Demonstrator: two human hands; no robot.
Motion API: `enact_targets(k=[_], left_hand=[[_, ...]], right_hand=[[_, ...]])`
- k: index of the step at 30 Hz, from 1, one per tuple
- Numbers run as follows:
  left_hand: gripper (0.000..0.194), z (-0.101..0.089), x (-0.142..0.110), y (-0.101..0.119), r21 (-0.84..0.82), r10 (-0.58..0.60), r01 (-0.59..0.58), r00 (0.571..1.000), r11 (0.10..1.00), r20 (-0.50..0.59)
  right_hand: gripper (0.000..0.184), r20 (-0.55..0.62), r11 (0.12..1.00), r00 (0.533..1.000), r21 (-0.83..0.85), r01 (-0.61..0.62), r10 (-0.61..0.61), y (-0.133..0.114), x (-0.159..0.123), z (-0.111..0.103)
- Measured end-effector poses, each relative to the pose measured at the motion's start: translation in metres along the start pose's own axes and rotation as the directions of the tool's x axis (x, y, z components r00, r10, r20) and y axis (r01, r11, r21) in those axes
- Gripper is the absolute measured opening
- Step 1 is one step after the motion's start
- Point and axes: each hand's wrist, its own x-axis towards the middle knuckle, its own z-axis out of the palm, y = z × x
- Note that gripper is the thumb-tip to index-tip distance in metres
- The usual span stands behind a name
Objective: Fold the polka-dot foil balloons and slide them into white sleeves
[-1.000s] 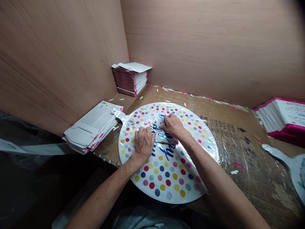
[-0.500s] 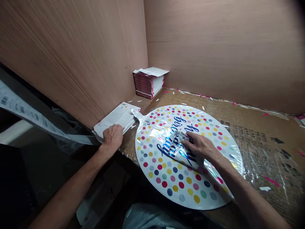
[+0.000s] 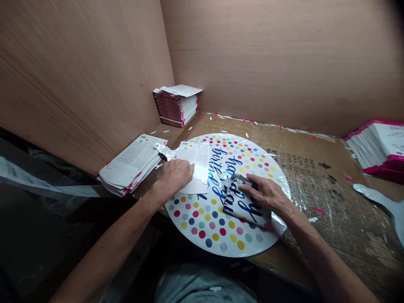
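Observation:
A round white foil balloon (image 3: pixel 214 231) with coloured dots and blue lettering lies flat, its neck pointing left. My right hand (image 3: pixel 261 191) is closed on a folded foil balloon (image 3: pixel 241 206), which rests on top of the flat one and bears the same blue lettering. My left hand (image 3: pixel 175 174) grips a flat white printed card sleeve (image 3: pixel 198 168) by its left side and holds it over the left part of the round balloon. Just left of that hand is a pile of similar card sleeves (image 3: pixel 132 162).
Against the back corner stands a tall stack of folded white cards (image 3: pixel 178 105) with pink edges. Several pink-and-white packs (image 3: pixel 377 147) stand at the right, near a white foil neck (image 3: pixel 378 195). Paper scraps dot the taped cardboard surface (image 3: pixel 303 181). Wooden panels (image 3: pixel 252 54) enclose the back and left.
My left hand has moved right from the pile, bringing one card sleeve over the round balloon. My right hand keeps its hold on the folded balloon. The view has turned right.

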Motion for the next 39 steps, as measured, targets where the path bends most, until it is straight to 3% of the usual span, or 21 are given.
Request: enact_targets(k=[2,4,6,8,12,18,21,24,28,33,36,39], left_hand=[[0.038,0.017,0.003,-0.024,0.019,0.211,-0.210,0.977,0.978,-0.045],[0.039,0.033,0.009,-0.045,0.043,0.445,-0.443,0.889,0.895,-0.105],[0.038,0.044,0.017,-0.054,0.062,0.578,-0.575,0.804,0.816,-0.143],[0.034,0.051,0.024,-0.050,0.068,0.618,-0.616,0.768,0.785,-0.170],[0.029,0.049,0.029,-0.025,0.158,0.613,-0.595,0.782,0.788,-0.112],[0.023,0.043,0.038,-0.015,0.284,0.732,-0.688,0.677,0.667,-0.077],[0.020,0.043,0.042,-0.015,0.360,0.759,-0.715,0.651,0.599,0.030],[0.025,0.042,0.040,-0.010,0.444,0.780,-0.714,0.624,0.542,0.053],[0.028,0.041,0.038,-0.004,0.505,0.787,-0.695,0.615,0.512,0.049],[0.023,0.034,0.044,0.007,0.412,0.760,-0.723,0.642,0.555,0.103],[0.026,0.028,0.041,0.015,0.375,0.728,-0.688,0.684,0.621,0.049],[0.032,0.020,0.033,0.021,0.334,0.678,-0.633,0.734,0.699,-0.028]], right_hand=[[0.039,0.010,0.999,1.000,0.042,0.027,-0.028,-0.001,-0.008,0.001],[0.040,0.034,0.993,0.996,0.081,0.084,-0.087,-0.012,-0.010,0.005],[0.038,0.044,0.985,0.988,0.095,0.146,-0.151,-0.030,-0.006,0.012],[0.035,0.045,0.984,0.984,0.058,0.170,-0.173,-0.049,0.003,0.020],[0.032,0.066,0.985,0.997,-0.166,0.037,-0.026,-0.074,0.023,0.029],[0.032,0.144,0.959,0.990,-0.280,0.034,0.007,-0.076,0.033,0.028],[0.034,0.146,0.962,0.989,-0.272,0.033,0.008,-0.074,0.034,0.028],[0.034,0.135,0.960,0.991,-0.280,0.025,0.013,-0.072,0.036,0.029],[0.031,0.100,0.967,0.995,-0.253,0.026,0.000,-0.069,0.039,0.030],[0.028,0.016,0.991,0.999,-0.127,-0.035,0.038,-0.068,0.034,0.032],[0.047,-0.132,0.990,0.983,-0.035,-0.136,0.130,-0.067,0.028,0.033],[0.051,-0.169,0.979,0.967,-0.037,-0.201,0.192,-0.063,0.027,0.029]])
